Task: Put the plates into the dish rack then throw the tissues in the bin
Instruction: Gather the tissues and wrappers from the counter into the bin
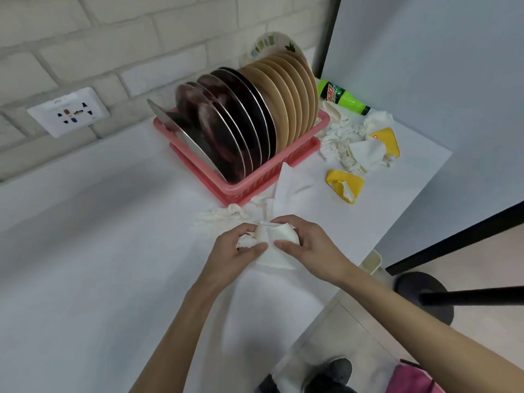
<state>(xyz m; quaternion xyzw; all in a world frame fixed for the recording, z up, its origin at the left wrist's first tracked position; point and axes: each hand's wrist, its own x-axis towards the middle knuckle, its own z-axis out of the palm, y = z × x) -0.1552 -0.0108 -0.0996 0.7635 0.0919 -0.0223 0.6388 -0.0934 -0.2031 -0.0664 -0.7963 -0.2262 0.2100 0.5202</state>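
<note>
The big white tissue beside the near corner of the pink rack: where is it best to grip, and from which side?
Probably pinch the big white tissue at its raised pointed corner, coming from above and the right. That corner stands up off the table, easy to catch, while the pink rack closes off its left side.

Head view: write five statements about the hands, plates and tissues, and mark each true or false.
1. The left hand and the right hand both grip one white tissue. True.
2. The plates stand on edge in the dish rack. True.
3. The dish rack is blue. False: it is pink.
4. The green bottle stands upright. False: it lies on its side.
5. More loose tissues lie on the table right of the rack. True.
</note>
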